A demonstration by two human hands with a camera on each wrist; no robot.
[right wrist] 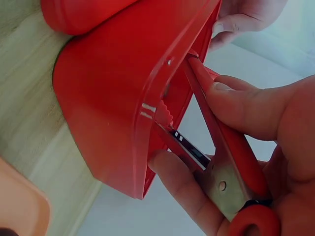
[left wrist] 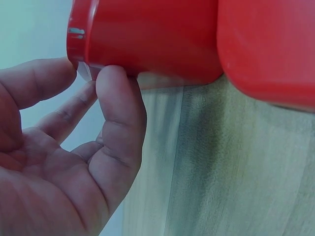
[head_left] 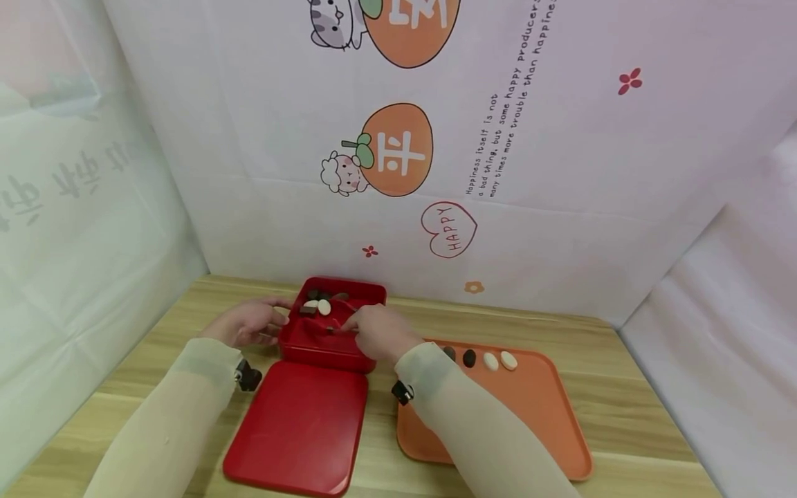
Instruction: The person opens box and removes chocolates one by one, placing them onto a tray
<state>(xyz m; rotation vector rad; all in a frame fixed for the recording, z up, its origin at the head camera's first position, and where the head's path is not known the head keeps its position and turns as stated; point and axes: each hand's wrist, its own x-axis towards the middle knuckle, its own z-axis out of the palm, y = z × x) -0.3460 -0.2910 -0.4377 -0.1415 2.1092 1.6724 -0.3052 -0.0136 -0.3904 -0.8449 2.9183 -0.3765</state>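
Note:
My right hand (head_left: 382, 332) grips a pair of red-and-metal tongs (right wrist: 220, 186). Their arms are spread and reach down inside a red box (head_left: 326, 358). A scalloped red tip (right wrist: 164, 114) shows just past the box rim in the right wrist view. At the box's left side, my left hand (head_left: 250, 322) pinches its rim with thumb and fingers. Toward the back of the box lie white oval pebbles (head_left: 324, 307), a dark brown block (head_left: 308, 310) and several dark pieces (head_left: 319, 294). A small dark piece (head_left: 330, 330) lies by the tong tip.
A flat red lid (head_left: 301, 425) lies in front of the box. On the right, an orange tray (head_left: 504, 408) carries a row of dark pebbles (head_left: 469, 357) and white pebbles (head_left: 490, 361) along its far edge; my right forearm crosses over it. Printed white cloth walls (head_left: 280, 228) enclose the wooden table.

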